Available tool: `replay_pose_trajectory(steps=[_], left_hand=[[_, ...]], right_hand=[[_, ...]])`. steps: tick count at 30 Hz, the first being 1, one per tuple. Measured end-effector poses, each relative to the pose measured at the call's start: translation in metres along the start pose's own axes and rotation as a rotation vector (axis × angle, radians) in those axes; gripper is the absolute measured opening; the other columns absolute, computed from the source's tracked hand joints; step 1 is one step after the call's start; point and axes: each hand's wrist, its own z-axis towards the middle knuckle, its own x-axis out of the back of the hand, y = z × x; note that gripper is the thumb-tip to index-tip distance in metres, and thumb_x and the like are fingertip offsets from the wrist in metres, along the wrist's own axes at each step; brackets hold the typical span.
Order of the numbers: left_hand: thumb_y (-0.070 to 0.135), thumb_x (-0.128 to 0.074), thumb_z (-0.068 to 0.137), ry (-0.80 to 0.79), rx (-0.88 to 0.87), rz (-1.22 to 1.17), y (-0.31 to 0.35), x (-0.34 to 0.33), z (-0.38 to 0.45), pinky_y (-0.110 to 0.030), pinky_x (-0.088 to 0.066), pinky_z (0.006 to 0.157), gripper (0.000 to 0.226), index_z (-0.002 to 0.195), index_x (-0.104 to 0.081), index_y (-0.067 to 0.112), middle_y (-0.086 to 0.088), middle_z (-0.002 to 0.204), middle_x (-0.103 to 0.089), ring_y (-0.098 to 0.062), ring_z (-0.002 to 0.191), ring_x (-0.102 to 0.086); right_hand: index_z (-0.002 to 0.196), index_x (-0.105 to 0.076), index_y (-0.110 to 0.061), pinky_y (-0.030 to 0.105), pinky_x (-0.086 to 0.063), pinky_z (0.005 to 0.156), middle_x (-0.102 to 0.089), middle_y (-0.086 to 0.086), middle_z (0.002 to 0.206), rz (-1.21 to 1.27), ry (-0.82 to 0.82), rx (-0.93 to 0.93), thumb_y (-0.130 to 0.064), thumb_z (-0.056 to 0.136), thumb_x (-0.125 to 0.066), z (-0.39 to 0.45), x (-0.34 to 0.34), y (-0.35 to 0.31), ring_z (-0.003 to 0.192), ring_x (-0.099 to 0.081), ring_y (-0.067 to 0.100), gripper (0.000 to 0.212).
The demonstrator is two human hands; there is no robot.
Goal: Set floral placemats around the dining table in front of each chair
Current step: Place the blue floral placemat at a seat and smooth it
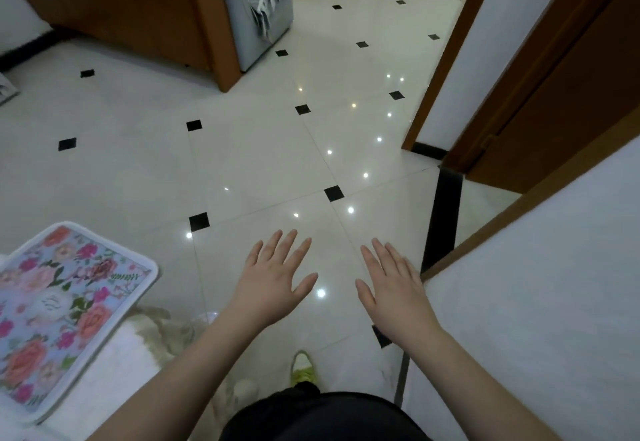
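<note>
Both the left hand [273, 279] and the right hand [394, 286] hover palm-down, fingers spread, empty, over the glossy cream tiled floor [249, 163] with black diamond insets. The white-bordered floral placemat [65, 305] lies on a white surface at lower left, well apart from the hands; no legible writing shows

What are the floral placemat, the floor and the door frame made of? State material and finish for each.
Floral placemat: likely fabric or wipeable plastic, matte; printed flowers, pale bound edge, no glare. Which one cannot be told.
Floor: glazed ceramic or polished stone tile, glossy; it mirrors ceiling lights, with grout lines and black diamond insets.
Door frame: wood or wood veneer, satin brown; grain is too blurred to confirm.
</note>
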Motion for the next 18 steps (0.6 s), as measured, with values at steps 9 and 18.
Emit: replay_pose_trajectory(steps=[9, 18], left_hand=[[0.070, 0.010, 0.080, 0.018, 0.109, -0.027, -0.046, 0.025, 0.059, -0.040, 0.005, 0.124, 0.085, 0.158, 0.002, 0.039, 0.005, 0.168, 0.003, -0.016, 0.154, 0.008], [0.069, 0.010, 0.079, 0.066, 0.260, -0.073, -0.055, 0.048, 0.109, -0.041, 0.005, 0.124, 0.086, 0.158, 0.003, 0.036, 0.005, 0.168, 0.005, -0.016, 0.154, 0.010]], right_hand=[[0.157, -0.003, -0.026, 0.031, 0.008, 0.117, 0.004, -0.003, 0.165, -0.018, 0.033, 0.075, -0.049, 0.102, -0.019, 0.100, 0.036, -0.009, 0.151, 0.006, 0.015, 0.061], [0.157, -0.006, -0.026, 0.031, 0.004, 0.119, 0.002, -0.003, 0.165, -0.013, -0.022, 0.256, -0.043, 0.104, -0.027, 0.193, 0.047, -0.018, 0.151, 0.004, 0.014, 0.059]])
